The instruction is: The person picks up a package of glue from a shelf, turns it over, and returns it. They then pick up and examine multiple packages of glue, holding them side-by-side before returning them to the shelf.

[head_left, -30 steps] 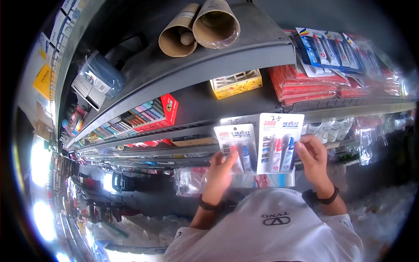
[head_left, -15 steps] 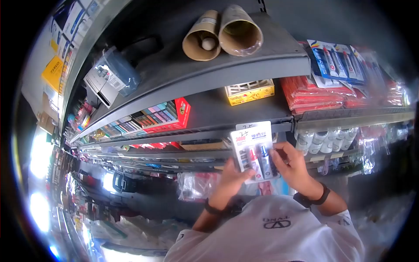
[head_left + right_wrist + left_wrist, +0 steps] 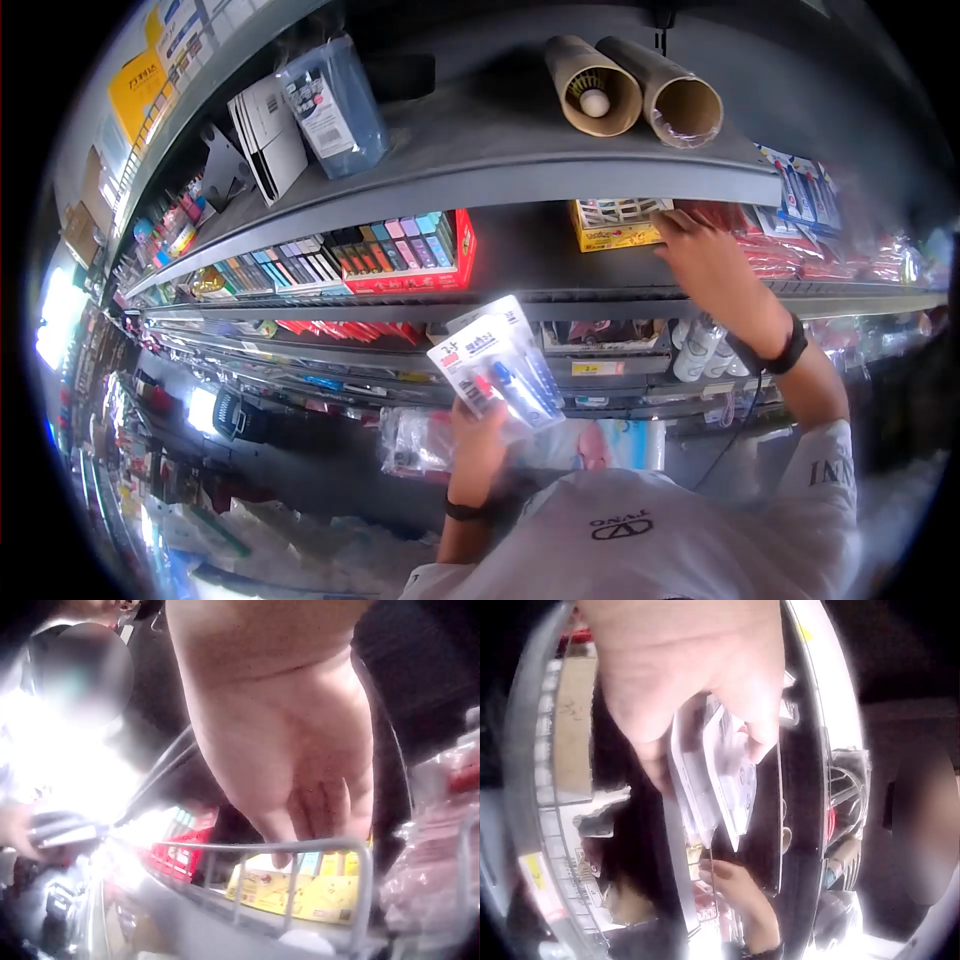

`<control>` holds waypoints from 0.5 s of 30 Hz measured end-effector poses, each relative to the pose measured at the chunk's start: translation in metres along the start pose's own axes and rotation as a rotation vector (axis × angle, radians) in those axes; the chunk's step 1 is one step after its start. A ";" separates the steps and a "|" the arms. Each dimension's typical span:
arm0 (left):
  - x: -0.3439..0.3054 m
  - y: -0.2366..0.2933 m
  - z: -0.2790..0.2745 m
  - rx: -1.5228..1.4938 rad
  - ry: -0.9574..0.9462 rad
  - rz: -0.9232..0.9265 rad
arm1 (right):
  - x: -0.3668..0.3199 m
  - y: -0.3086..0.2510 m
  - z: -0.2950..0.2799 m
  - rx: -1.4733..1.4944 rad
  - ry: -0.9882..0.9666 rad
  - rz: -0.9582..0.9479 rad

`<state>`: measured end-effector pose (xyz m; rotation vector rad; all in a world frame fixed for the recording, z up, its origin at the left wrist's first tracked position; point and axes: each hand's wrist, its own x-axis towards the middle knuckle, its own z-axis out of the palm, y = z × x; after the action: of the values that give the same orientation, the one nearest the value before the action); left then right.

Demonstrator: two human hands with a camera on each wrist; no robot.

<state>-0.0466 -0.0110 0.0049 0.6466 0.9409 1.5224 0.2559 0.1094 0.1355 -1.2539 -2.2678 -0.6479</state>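
Left hand point(image 3: 478, 450) gripping the blister packs point(image 3: 497, 365), thumb on one side and fingers on the other, holding them tilted in front of the shelving, the front pack showing a red-capped and a blue-capped tube. Right hand point(image 3: 715, 262) reaching onto the shelf below the cardboard tubes point(image 3: 572, 62), fingers relaxed and slightly bent at the right end of the yellow box point(image 3: 618, 238); whether they are touching it, cannot tell. Red box point(image 3: 465, 250) of small coloured packs standing left of the yellow one, red plastic-wrapped packets point(image 3: 790, 262) lying to its right.
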 end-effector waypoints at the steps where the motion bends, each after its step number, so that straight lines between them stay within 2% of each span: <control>1: 0.004 -0.005 -0.014 0.001 -0.011 0.005 | 0.004 0.004 0.003 -0.043 -0.067 0.007; 6: 0.006 -0.008 -0.039 -0.010 0.046 0.012 | 0.016 0.012 0.009 -0.100 -0.303 0.042; 9: 0.006 -0.001 -0.039 0.013 0.005 0.005 | 0.019 0.012 0.009 -0.078 -0.102 -0.116; 12: 0.005 0.002 -0.033 0.010 0.029 -0.025 | 0.021 0.011 0.013 -0.001 -0.091 -0.121; 15: 0.003 -0.001 -0.030 0.010 -0.001 0.030 | 0.021 0.009 0.013 0.082 -0.273 0.030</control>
<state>-0.0719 -0.0144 -0.0120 0.6714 0.9425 1.5443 0.2513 0.1348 0.1399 -1.4056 -2.4599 -0.3874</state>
